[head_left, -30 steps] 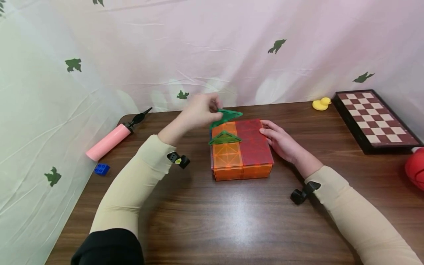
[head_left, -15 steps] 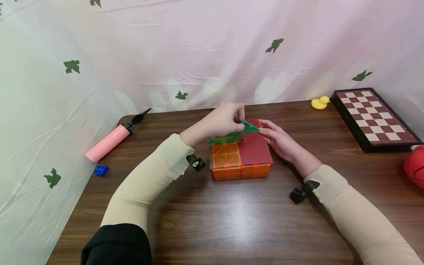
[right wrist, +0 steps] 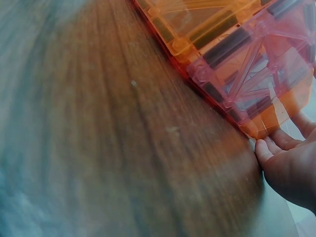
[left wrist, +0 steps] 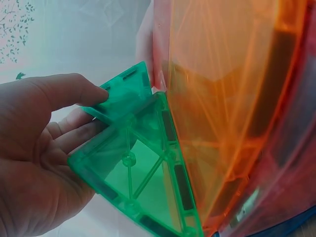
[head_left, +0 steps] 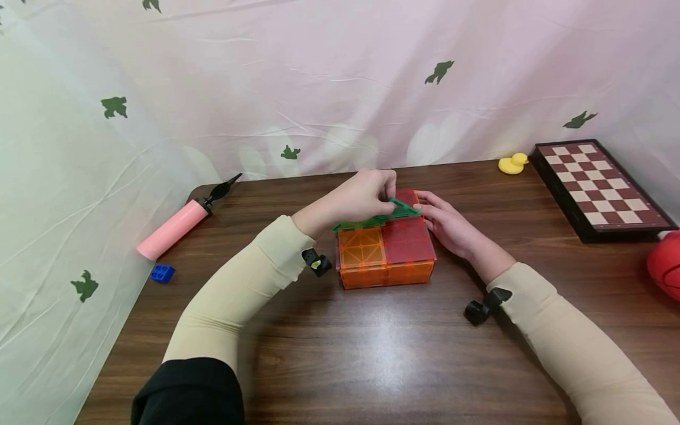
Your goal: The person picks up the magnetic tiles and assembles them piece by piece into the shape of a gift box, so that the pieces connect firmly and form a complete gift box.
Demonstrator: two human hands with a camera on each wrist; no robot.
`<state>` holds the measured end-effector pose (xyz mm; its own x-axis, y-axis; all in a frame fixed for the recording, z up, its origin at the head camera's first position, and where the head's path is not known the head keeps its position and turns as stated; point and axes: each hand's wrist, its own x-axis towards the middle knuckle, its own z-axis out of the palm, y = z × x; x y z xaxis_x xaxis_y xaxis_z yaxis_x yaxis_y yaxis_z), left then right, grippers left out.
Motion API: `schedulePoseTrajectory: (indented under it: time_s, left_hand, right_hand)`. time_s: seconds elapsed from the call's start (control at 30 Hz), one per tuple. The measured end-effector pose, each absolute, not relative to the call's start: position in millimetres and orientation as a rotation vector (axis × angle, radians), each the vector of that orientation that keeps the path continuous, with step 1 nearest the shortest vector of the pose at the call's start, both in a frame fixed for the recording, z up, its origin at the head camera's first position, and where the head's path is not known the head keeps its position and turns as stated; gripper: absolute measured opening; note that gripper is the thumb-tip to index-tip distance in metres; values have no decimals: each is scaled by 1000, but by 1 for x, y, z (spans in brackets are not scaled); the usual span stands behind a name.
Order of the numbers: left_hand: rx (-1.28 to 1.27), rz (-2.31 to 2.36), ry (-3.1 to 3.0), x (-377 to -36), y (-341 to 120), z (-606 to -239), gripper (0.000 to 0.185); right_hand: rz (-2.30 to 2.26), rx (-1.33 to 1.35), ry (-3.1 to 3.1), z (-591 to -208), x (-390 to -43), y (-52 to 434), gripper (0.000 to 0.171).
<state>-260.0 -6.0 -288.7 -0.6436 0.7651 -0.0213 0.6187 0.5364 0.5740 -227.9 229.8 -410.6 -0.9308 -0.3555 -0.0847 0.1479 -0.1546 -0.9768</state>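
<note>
My left hand (head_left: 363, 196) pinches a green translucent triangular magnetic tile (head_left: 402, 209) above a box built of magnetic tiles (head_left: 386, 275). The box has orange sides, and its top is part orange, part red. Left of the held tile, a second green triangular tile (left wrist: 133, 170) stands on the top; the left wrist view shows the two meeting or overlapping at a corner. My right hand (head_left: 451, 227) touches the box's right side with its fingers extended. From the right wrist, its fingertips (right wrist: 264, 148) show against the pink and orange side tiles.
A pink hand pump (head_left: 174, 229) and a blue toy brick (head_left: 162, 273) lie at the left. Toward the back right are a yellow rubber duck (head_left: 512, 164) and a checkered board (head_left: 605, 186). A red round object (head_left: 665, 262) sits at the right edge.
My left hand has carried the green tile rightward and down, from behind the box's left side to above its red top. The right hand stays at the box's side.
</note>
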Motion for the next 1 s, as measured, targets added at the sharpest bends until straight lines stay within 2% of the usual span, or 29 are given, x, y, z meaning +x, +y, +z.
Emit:
schedulePoseTrajectory:
  time_s: [0.47, 1.0]
  left_hand:
    - [1207, 715, 2492, -261, 2, -291, 14]
    - [1151, 677, 2494, -260, -5, -289, 21]
  right_hand:
    - [-2150, -200, 1783, -411, -230, 229, 38]
    - [-2129, -193, 1792, -410, -228, 229, 46]
